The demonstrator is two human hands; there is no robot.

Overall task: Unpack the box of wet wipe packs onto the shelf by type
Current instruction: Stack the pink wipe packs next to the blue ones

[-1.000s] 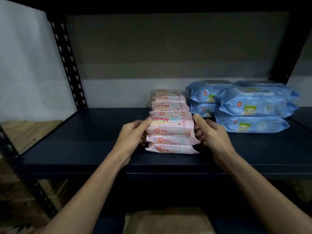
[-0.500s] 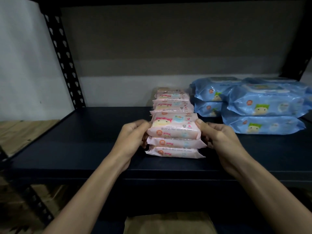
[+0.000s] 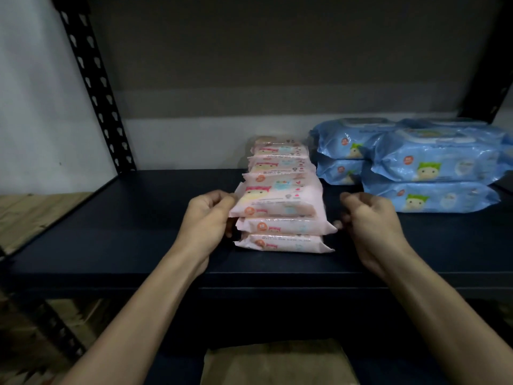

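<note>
I am at the placing step, squaring a fresh pink pack (image 3: 273, 202) on top of the front stack of pink packs (image 3: 283, 234) near the front edge of the shelf (image 3: 116, 245); more pink packs (image 3: 274, 159) run in a row behind it toward the back edge; the blue packs (image 3: 433, 162) sit stacked at the right end of the shelf, just beside the pink row but apart from it, so the two types are kept separate. My left hand (image 3: 206, 218) has its fingers curled against the left end of the top pink pack, thumb on the crimped edge, and I judge it a light pinch; my right hand (image 3: 369, 218) is just off the right ends of the stack, fingers curled loosely and holding nothing that I can see; whether a fingertip touches the middle pack's edge I cannot tell. The box (image 3: 277, 362) shows below the shelf's front edge. Next, I judge, the top pack wants a nudge rightward to sit flush; then both hands go down to the box for another pack.
</note>
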